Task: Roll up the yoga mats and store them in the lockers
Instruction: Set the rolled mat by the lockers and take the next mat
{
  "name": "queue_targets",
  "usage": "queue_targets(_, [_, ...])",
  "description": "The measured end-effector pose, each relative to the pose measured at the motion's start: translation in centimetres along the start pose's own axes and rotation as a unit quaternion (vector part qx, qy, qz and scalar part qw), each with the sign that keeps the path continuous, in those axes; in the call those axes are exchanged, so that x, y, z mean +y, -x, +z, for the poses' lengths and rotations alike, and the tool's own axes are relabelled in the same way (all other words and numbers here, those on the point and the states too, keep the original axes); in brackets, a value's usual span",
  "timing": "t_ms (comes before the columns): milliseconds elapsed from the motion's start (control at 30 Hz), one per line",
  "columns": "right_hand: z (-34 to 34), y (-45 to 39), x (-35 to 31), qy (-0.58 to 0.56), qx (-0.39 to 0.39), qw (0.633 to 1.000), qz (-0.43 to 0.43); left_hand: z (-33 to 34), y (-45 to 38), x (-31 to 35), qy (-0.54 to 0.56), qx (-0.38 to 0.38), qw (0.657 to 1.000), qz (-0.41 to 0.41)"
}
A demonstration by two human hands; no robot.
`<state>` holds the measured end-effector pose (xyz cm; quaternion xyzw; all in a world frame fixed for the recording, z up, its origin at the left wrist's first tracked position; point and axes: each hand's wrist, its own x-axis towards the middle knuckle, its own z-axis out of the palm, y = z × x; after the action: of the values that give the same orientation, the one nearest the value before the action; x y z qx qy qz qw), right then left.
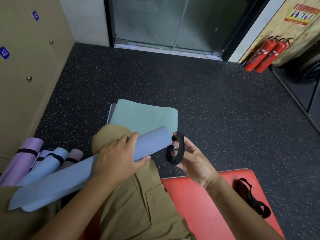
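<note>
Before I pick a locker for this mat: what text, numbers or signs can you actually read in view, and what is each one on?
"41" on a blue tag on the upper locker door.
"42" on a blue tag on the locker door below.
Red and yellow poster on the board wall: figures and print, too blurred to read.
Labels on the two fire extinguishers: too small to read.
Nothing readable on the mats or straps.

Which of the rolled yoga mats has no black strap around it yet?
The grey-blue rolled mat gripped by the left hand has none. The purple, light blue and pink rolls on the floor by the lockers are each strapped.
</note>
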<state>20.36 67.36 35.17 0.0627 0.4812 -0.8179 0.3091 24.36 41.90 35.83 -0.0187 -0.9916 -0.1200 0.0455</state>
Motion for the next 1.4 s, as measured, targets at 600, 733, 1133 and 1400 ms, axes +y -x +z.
queue_targets(600, [1.9,-2.3,-2.7,0.183,-0.073,0.98,-0.016,0.4,-0.1,-0.2,-0.015,-0.01,1.0,0.025])
queue_targets(733, [2.9,-3.1,-3.4,0.269,-0.086,0.959,-0.007,0.1,0.1,-0.2,0.005,-0.011,0.999,0.032])
queue_targets(1133, [5.5,-4.9,-5.7,0.463,-0.135,0.875,0.054,-0.1,0.5,-0.4,0.034,-0.041,0.998,0.036])
queue_targets(1400, [6.2,-5.9,-6.2,0.457,-0.172,0.871,0.06,-0.9,0.3,-0.7,0.099,-0.061,0.993,0.014])
